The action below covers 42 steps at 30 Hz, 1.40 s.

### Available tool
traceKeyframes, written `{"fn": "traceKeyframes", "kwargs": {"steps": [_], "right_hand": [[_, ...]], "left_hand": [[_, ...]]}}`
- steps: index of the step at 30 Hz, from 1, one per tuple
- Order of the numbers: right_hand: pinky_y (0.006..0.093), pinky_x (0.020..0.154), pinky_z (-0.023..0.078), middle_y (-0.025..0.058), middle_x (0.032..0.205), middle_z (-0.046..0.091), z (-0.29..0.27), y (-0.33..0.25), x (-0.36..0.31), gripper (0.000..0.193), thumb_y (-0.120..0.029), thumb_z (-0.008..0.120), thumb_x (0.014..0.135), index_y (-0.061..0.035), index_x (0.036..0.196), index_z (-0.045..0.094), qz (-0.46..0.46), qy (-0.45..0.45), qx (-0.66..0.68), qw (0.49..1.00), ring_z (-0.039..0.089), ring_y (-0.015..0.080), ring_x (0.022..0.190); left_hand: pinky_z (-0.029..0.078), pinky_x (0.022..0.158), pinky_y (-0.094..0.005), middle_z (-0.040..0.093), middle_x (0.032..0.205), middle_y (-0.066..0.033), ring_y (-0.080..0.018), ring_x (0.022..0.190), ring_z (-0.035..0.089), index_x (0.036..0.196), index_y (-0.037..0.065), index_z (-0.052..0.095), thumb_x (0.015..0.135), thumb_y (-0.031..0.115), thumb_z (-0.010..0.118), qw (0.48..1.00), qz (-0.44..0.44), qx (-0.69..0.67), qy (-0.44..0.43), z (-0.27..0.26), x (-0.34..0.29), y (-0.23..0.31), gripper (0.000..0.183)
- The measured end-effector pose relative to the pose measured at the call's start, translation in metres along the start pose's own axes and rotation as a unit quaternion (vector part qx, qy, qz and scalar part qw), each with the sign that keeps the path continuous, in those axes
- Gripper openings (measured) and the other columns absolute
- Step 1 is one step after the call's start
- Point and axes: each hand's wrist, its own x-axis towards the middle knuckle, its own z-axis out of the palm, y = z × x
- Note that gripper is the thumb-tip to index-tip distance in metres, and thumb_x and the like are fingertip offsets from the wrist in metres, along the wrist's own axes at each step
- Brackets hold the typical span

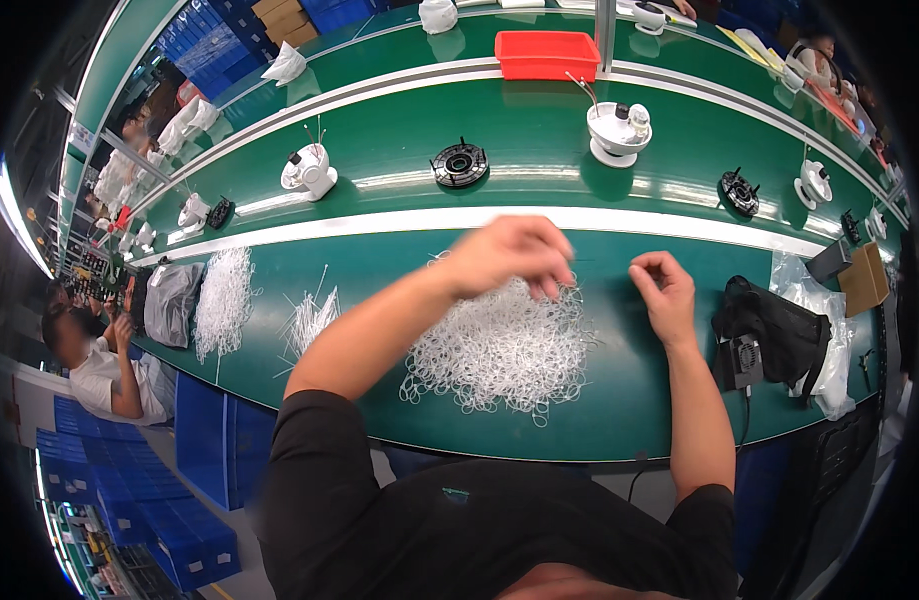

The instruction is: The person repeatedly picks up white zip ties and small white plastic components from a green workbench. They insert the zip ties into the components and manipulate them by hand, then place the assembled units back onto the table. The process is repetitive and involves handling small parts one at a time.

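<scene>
Head view is showing the left hand (509, 258) hovering over the far part of a heap of white looped ties (499, 350), its fingers bending loosely downward; blur is hiding the fingertips, so whether they are pinching anything cannot be told. The right hand (667, 290) is standing to the right of the heap, apart from it, with thumb and index finger curving close to each other; whether the tips are meeting on a thin piece cannot be told. The heap is lying on the green counter (619, 410), below the left hand and to the left of the right hand. Left of the left hand, a bunch of white strips (314, 320) is resting; farther left, a larger white pile (222, 300) is lying beside a grey bag (171, 305). Right of the right hand, a black bag (774, 325) is lying beside a small fan unit (743, 362), with a cardboard box (863, 280) standing farther right. Beyond both hands, a white dome-shaped unit (617, 133) and a black round base (459, 165) are standing apart; a red tray (547, 55) is sitting farther back
</scene>
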Motion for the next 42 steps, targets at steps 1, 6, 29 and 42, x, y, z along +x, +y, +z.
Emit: {"fn": "traceKeyframes", "kwargs": {"steps": [1,6,29,42], "right_hand": [[0.0233,0.074,0.048,0.0004,0.085,0.066,-0.002,0.004,0.001,0.009,-0.007,0.070,0.090,-0.0008,0.095,0.066,0.004,0.009,0.005,1.000,0.059,0.0076,0.079],[0.0217,0.068,0.046,-0.0015,0.082,0.064,0.005,0.015,0.006,0.009,-0.007,0.069,0.089,-0.0011,0.094,0.065,0.039,0.010,0.004,0.999,0.054,0.0052,0.072],[0.0324,0.079,0.048,0.0126,0.098,0.062,0.009,-0.008,0.007,0.030,-0.018,0.061,0.097,0.0009,0.120,0.064,-0.053,0.055,-0.083,0.994,0.061,0.0249,0.087],[0.0340,0.076,0.050,0.0133,0.090,0.065,-0.037,-0.011,0.013,0.027,-0.018,0.057,0.098,0.0040,0.105,0.070,-0.041,0.154,-0.061,0.985,0.064,0.0256,0.084]], "left_hand": [[0.057,0.064,-0.0290,0.072,0.092,-0.0164,-0.0190,0.075,0.071,0.109,0.001,0.061,0.094,0.008,0.065,0.995,0.053,-0.008,0.087,-0.024,-0.010,0.004,0.017],[0.057,0.063,-0.0287,0.070,0.101,-0.0172,-0.0212,0.080,0.070,0.113,-0.005,0.060,0.096,0.022,0.065,0.825,0.166,0.054,0.537,-0.187,-0.077,0.015,0.032],[0.064,0.072,-0.0334,0.067,0.104,-0.0206,-0.0304,0.089,0.072,0.108,-0.010,0.055,0.097,0.007,0.054,0.907,0.057,-0.010,0.417,-0.166,-0.034,0.008,0.021],[0.061,0.072,-0.0280,0.070,0.102,-0.0154,-0.0213,0.083,0.072,0.114,-0.010,0.058,0.099,0.015,0.055,0.977,-0.140,0.122,0.105,0.064,0.082,-0.036,0.029]]}}
